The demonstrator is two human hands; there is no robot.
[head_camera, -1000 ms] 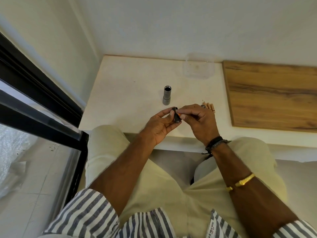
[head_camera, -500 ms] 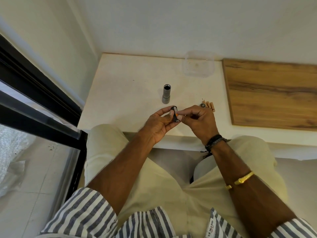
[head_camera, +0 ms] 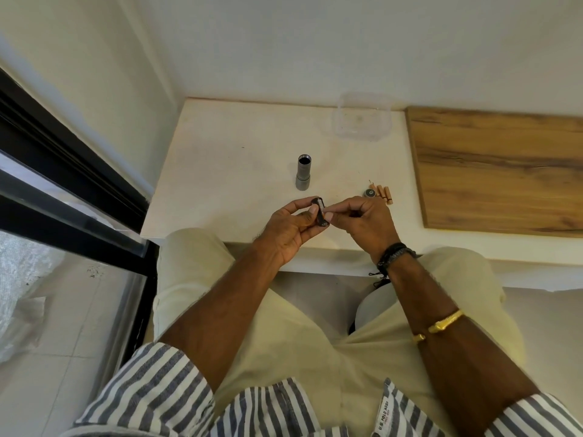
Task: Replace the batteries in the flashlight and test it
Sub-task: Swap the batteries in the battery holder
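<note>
White tabletop (head_camera: 220, 159) carries a clear tub (head_camera: 361, 121) at the back — contents too faint to tell. Flashlight (head_camera: 303, 171) stands upright, open end up; left hand (head_camera: 290, 228) and right hand (head_camera: 362, 220) pinch a black battery holder (head_camera: 320, 212) between them — just in front of it.

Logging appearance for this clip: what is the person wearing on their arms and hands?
The left hand and right hand are bare, no gloves. Both sleeves are white with blue-grey stripes, pushed up near the elbows. Dark wristbands with a loose cord end circle the right wrist; a gold bangle sits higher on that forearm. The left arm shows no jewellery.
</note>
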